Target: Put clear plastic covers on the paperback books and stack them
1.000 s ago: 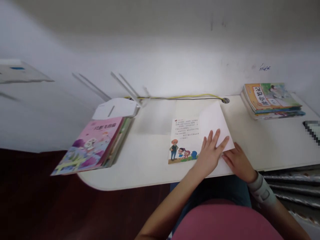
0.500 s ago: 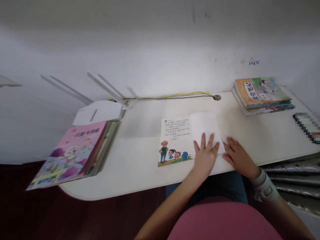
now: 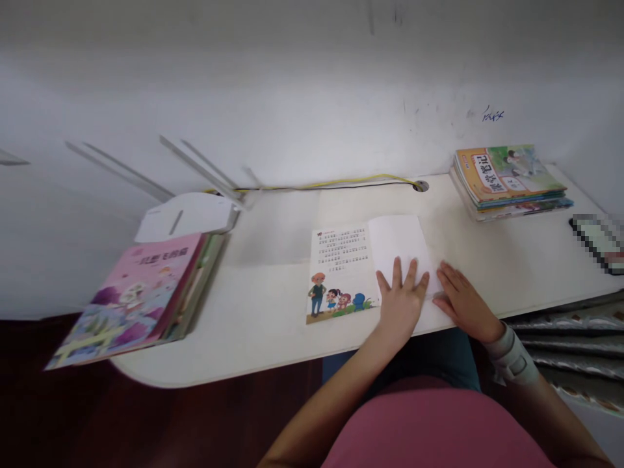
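Note:
An open picture book [image 3: 351,260] lies flat near the front edge of a white desk [image 3: 273,305]. Its left page shows text and cartoon figures; its right page is plain white. My left hand [image 3: 400,300] lies flat on the lower part of the right page, fingers spread. Just to the right, my right hand [image 3: 461,300] rests open at the book's right edge, fingers flat on the desk. A grey band wraps my right wrist.
A stack of books with a pink cover [image 3: 141,296] overhangs the desk's left end, a white device with antennas [image 3: 188,214] behind it. Another book stack [image 3: 509,179] sits at the back right. A yellow cable [image 3: 336,184] runs along the wall. A blurred dark object [image 3: 597,240] lies far right.
The white page that stood raised a second ago has been laid flat. My left hand moved onto it and both hands settled on it.

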`<state>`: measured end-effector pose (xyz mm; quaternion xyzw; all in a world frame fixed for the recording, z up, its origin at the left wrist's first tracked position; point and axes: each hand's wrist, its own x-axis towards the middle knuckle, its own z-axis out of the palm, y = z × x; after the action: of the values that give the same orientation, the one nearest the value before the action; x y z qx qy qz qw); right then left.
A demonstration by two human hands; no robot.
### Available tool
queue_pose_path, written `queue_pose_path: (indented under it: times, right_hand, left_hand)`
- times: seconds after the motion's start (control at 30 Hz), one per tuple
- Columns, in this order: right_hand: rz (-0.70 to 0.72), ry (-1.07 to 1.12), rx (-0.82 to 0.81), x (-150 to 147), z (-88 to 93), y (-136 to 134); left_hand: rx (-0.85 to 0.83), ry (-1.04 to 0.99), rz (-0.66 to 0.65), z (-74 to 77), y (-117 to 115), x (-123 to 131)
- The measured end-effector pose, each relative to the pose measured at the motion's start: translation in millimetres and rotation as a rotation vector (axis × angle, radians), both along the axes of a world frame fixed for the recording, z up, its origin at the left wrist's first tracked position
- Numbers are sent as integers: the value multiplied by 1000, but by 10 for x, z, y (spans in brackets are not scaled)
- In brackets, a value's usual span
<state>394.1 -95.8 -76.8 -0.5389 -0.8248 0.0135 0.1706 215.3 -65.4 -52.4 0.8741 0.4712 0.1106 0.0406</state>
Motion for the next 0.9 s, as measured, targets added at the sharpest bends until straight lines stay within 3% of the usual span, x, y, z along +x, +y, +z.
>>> queue_pose_path:
  times: [0.3, 0.5, 0.8, 0.9]
  right_hand:
    - [-18, -60, 24, -42, 24, -4]
    - [-26, -64, 10, -45, 44, -12]
    - [-23, -78, 6, -38, 28, -11]
    - [-43, -91, 10, -36, 23, -30]
  left_hand:
    - [25, -4, -7, -74, -137, 27]
    - [3, 4, -43, 15, -115, -17]
    - [-2, 26, -209, 33, -19, 0]
    - [-42, 4, -305, 85, 47, -132]
